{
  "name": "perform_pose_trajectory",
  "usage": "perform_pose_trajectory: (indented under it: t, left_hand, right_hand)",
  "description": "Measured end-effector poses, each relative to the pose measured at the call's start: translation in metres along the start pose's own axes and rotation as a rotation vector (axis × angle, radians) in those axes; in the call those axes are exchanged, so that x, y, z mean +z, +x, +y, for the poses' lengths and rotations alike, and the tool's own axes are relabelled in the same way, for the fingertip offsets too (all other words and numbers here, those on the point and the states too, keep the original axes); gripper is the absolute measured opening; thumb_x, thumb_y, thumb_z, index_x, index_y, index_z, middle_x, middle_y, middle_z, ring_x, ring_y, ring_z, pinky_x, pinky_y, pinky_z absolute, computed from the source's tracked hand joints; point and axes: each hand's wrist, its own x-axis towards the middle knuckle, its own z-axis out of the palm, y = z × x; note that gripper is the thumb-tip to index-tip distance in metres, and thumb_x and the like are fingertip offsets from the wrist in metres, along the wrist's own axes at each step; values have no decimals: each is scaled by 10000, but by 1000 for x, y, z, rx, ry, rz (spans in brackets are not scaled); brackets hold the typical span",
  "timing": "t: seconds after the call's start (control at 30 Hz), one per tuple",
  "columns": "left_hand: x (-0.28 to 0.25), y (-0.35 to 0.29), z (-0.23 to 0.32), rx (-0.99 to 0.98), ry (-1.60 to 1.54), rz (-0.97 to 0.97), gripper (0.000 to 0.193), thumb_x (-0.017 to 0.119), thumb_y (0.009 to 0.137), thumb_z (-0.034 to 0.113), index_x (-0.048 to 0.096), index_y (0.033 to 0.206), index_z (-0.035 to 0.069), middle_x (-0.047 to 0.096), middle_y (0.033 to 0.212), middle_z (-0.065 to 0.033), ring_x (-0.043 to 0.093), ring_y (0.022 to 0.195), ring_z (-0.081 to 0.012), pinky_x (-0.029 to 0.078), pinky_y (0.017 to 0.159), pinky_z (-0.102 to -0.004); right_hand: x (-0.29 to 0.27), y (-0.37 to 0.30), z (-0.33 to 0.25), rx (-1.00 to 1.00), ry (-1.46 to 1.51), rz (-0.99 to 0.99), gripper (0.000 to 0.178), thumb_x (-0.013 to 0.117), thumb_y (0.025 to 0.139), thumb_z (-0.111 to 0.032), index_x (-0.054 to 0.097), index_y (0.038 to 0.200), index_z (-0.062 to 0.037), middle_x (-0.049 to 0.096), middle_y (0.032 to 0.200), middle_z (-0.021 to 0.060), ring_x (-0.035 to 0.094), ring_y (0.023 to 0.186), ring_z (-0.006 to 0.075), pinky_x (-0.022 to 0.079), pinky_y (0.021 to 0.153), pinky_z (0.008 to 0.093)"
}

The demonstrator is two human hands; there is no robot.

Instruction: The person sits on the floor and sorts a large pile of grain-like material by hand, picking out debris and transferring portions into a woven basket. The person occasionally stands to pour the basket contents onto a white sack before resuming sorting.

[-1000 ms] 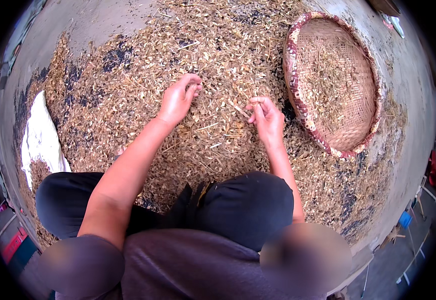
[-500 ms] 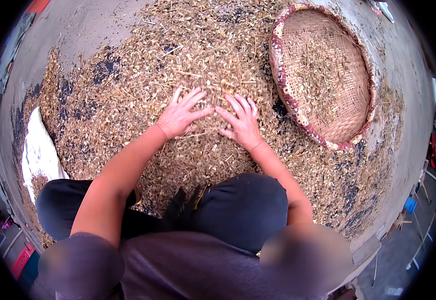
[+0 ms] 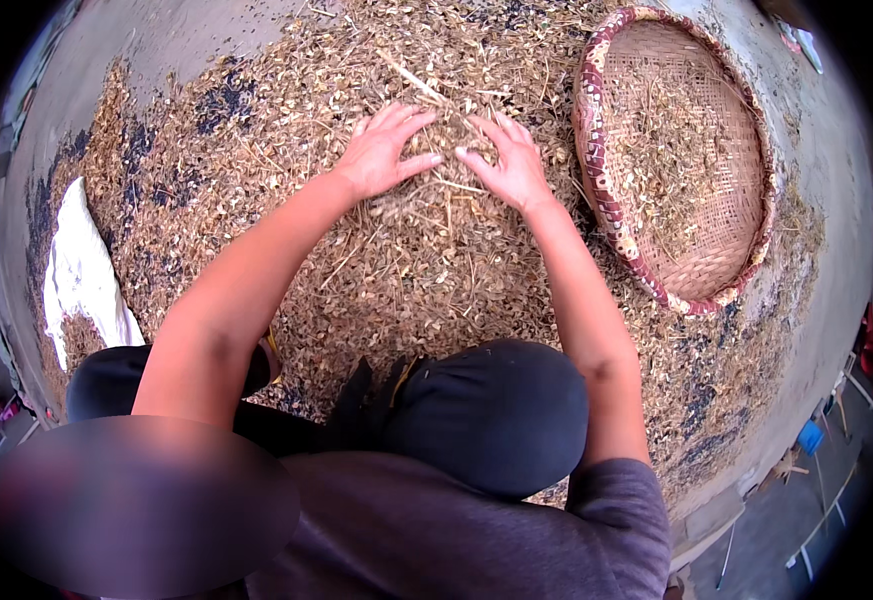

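A wide heap of dry brown husks, pods and stalks (image 3: 426, 270) covers the ground in front of my knees. My left hand (image 3: 381, 152) lies flat on the heap with fingers spread. My right hand (image 3: 508, 165) rests beside it, fingers spread too, fingertips almost meeting the left ones. Between the two hands a small mound of chaff (image 3: 448, 135) is cupped. Neither hand grips anything. A round woven basket tray (image 3: 596, 190) with a red and white rim lies to the right, holding a thin layer of husks.
A white cloth or sack (image 3: 81, 270) lies at the left edge of the heap. Dark patches of small seeds (image 3: 221, 100) show among the husks. Bare grey concrete (image 3: 156, 40) rings the heap. My black-trousered knees (image 3: 486, 410) are close below.
Both hands have reached farther out over the heap. A second ago the fingers pinched small bits; now they lie spread on the chaff, closing around a mound.
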Motion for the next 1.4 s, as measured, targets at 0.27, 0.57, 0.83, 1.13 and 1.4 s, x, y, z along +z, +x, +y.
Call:
perform_pose_trajectory:
  t: [0.27, 0.57, 0.83, 1.13, 1.4]
  left_hand:
    - [6, -67, -18, 23, 186, 172, 605, 687, 887, 359, 456, 1443, 297, 375, 1532, -72, 223, 1482, -311, 126, 1203, -565]
    - [-2, -82, 12, 261, -193, 246, 100, 587, 900, 73, 585, 999, 86, 626, 916, -92, 655, 796, -280, 539, 694, -374]
    - [41, -113, 12, 208, -55, 165, 150, 611, 874, 119, 647, 1018, 141, 667, 925, -51, 684, 778, -254, 581, 658, -367]
    - [53, -106, 23, 147, 207, -184, 191, 532, 950, 214, 578, 1119, 138, 638, 900, -85, 670, 753, -249, 555, 610, -373]
    - [27, -85, 41, 144, 249, -402, 220, 547, 981, 287, 572, 980, 68, 646, 711, -161, 663, 690, -342, 545, 634, -456]
  right_hand:
    - [-12, -116, -20, -96, -240, 246, 691, 788, 757, -187, 532, 1397, -236, 378, 1512, 147, 317, 1396, 382, 257, 1128, 556]
    - [49, -119, -70, -387, -51, 118, 207, 753, 759, -153, 689, 952, -117, 571, 883, 37, 565, 863, 238, 476, 741, 367]
    - [34, -112, -34, -253, -207, 218, 156, 719, 768, -105, 662, 913, -119, 613, 854, 40, 589, 830, 248, 490, 751, 375]
    - [3, -149, -37, 199, 273, 142, 213, 568, 971, -131, 581, 1181, -97, 699, 747, 70, 689, 665, 284, 527, 625, 392]
    - [-14, -195, -28, 468, 445, 233, 208, 518, 1034, -204, 530, 916, -33, 594, 606, 31, 531, 517, 108, 428, 509, 288]
